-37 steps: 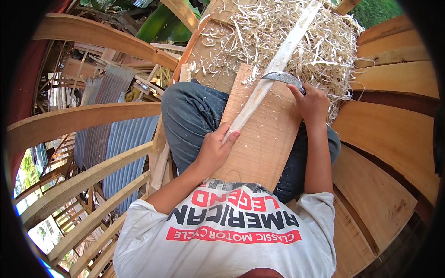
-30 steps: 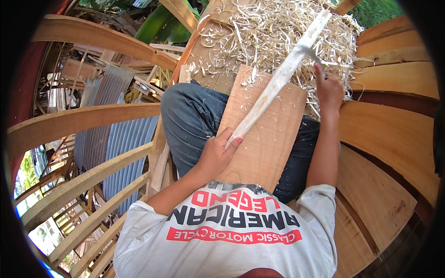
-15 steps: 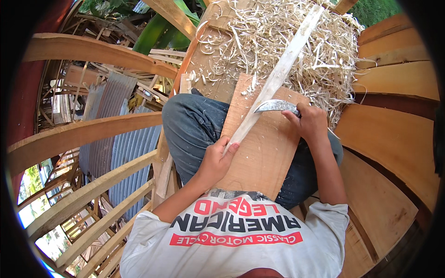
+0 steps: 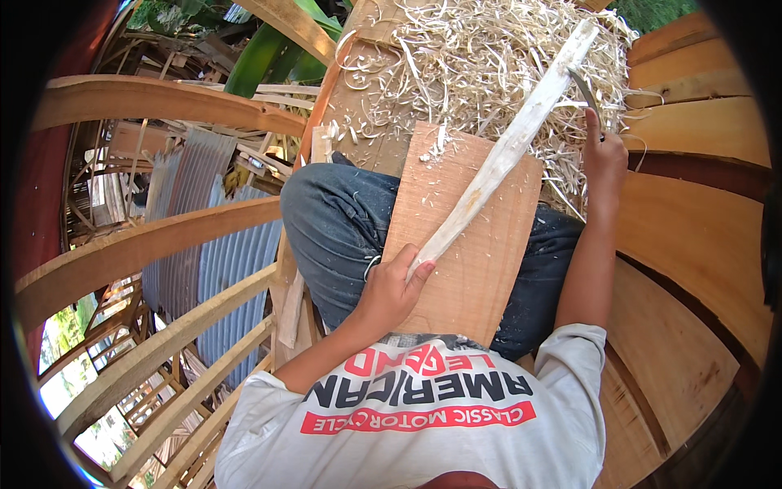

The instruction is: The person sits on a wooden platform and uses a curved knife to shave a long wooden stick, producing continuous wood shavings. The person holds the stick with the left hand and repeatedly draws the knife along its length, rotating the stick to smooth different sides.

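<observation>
My left hand [image 4: 394, 287] is closed around the near end of a long, pale, peeled wooden stick [image 4: 509, 148]. The stick slants up to the right, above a flat reddish-brown board [image 4: 464, 269] that lies across my lap. My right hand [image 4: 605, 155] grips a curved knife [image 4: 586, 91] by its handle, which the fingers hide. Its thin, hooked blade points up and left, with the tip at the stick's right edge near the far end. I cannot tell whether the blade touches the wood.
Curly wood shavings [image 4: 456, 57] lie heaped on the wooden platform [image 4: 352, 98] beyond my knees. Curved slatted planks [image 4: 692, 130] rise on my right. On my left run wooden rails [image 4: 175, 104], with corrugated metal sheets [image 4: 232, 261] and scrap wood beyond them.
My right hand and the knife have moved away from me and to the right, from mid-stick toward its far end. The stick has turned over somewhat, its far end swinging right.
</observation>
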Action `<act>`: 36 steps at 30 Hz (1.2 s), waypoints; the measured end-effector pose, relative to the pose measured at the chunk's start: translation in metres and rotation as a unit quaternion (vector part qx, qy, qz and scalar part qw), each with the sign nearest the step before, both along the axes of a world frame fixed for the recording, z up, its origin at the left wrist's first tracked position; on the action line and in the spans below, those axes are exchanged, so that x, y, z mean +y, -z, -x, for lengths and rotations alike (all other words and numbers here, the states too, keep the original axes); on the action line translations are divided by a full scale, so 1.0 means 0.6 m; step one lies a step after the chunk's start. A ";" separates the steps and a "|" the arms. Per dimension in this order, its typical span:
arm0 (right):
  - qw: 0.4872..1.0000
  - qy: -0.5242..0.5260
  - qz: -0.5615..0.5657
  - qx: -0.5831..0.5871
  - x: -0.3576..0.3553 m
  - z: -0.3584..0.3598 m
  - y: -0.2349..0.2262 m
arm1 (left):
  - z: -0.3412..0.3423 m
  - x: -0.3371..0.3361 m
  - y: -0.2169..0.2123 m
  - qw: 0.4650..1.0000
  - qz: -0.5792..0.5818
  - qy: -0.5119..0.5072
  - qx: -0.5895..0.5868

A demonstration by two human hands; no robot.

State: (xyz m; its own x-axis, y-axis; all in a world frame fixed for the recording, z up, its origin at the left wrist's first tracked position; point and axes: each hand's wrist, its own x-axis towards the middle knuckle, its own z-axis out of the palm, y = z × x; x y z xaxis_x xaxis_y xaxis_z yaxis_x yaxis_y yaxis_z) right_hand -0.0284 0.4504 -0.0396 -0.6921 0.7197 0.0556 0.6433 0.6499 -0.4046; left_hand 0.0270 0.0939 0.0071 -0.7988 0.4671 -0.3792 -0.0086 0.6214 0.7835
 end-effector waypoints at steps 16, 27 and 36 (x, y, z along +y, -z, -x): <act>0.938 -0.342 -0.027 0.056 -0.131 -0.053 0.011 | 0.022 -0.009 0.009 0.995 -0.029 -0.054 -0.073; 0.940 -0.317 -0.096 0.080 -0.146 -0.055 0.023 | 0.020 -0.004 0.008 0.999 -0.021 -0.023 -0.038; 0.960 -0.233 -0.122 0.094 -0.116 -0.033 0.047 | 0.023 0.007 -0.008 0.998 0.019 -0.010 -0.063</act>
State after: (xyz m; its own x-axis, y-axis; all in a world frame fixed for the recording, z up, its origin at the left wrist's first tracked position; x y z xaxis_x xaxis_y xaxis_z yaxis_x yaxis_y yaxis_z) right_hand -0.0089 0.3809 -0.0677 -0.8975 0.2833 0.3379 0.1898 0.9399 -0.2838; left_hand 0.0129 0.0981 0.0118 -0.7532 0.4341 -0.4943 -0.1181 0.6500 0.7507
